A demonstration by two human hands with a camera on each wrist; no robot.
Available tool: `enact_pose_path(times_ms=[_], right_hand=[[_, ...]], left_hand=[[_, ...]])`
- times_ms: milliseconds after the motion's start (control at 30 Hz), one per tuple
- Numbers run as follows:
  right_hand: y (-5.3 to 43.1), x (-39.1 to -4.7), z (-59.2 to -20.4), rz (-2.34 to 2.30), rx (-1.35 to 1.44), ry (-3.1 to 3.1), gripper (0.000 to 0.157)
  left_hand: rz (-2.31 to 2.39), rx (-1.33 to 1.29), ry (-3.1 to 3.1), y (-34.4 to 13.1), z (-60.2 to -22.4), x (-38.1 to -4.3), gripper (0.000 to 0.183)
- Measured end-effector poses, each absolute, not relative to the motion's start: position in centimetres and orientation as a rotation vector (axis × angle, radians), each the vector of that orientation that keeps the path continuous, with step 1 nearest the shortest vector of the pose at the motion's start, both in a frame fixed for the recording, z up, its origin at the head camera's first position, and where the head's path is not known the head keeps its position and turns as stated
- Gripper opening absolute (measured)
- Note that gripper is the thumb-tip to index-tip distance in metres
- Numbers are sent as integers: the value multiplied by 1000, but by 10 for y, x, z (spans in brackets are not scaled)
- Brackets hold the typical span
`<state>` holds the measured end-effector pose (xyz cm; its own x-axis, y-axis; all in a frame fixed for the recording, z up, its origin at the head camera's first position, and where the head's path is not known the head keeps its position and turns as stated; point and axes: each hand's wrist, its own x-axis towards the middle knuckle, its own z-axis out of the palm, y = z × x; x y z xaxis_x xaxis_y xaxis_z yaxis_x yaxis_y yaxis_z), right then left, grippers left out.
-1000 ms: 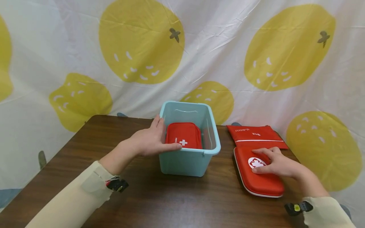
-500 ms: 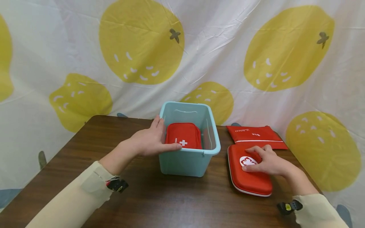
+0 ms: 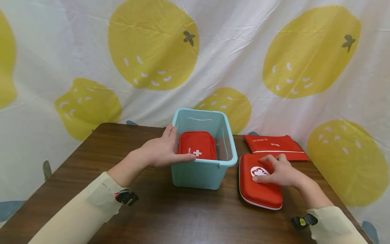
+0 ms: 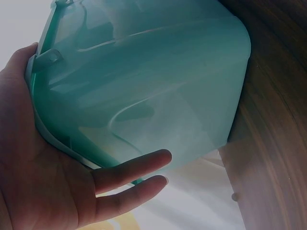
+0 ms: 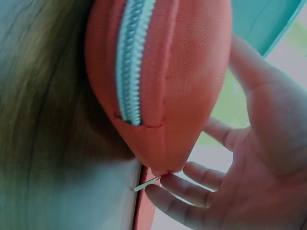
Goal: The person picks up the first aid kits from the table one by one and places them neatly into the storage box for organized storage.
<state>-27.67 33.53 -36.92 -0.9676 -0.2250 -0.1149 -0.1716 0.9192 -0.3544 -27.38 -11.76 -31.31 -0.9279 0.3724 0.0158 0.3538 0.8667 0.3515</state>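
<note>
A light blue plastic bin (image 3: 195, 176) stands on the table, with a red first aid pouch (image 3: 196, 142) inside showing a white cross. My left hand (image 3: 161, 149) rests against the bin's near left corner, thumb along the front rim. In the left wrist view its fingers (image 4: 134, 167) lie fairly straight outside the bin wall. To the right of the bin is a red zippered hard case (image 3: 259, 195) with a white round emblem. Over its right part lies my right hand (image 3: 283, 173), thumb on the emblem. Spread fingers (image 5: 187, 189) touch the case's end in the right wrist view.
A flat red pouch (image 3: 274, 144) with a white stripe lies behind the hard case. The dark wooden table (image 3: 170, 217) reaches back to a white curtain (image 3: 225, 67) printed with yellow lemons.
The red hard case has slid left across the table toward the bin, with my right hand moving along on it. My left hand and the bin stay in place.
</note>
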Motion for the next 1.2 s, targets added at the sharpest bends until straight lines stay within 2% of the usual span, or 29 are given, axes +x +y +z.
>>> enact_pose_path(times_ms=[267,500,833,1067,1200], right_hand=[[343,-283,-366,-617,-216,2891,86],[355,-298,-365,-748,-100,2761,96],[360,-313,-377,-793,-33,2726,90],[361,-318,-377,-780,-16,2690,95],[361,-318,-378,-872,-1,2629,87]], left_hand=[[556,590,2965,-116,-313,-273,130],[556,592,2968,-116,-313,-273,130],[573,597,2968,-117,-314,-273,128],[576,602,2972,-118,-313,-272,126],[576,599,2972,-118,-312,-272,126]])
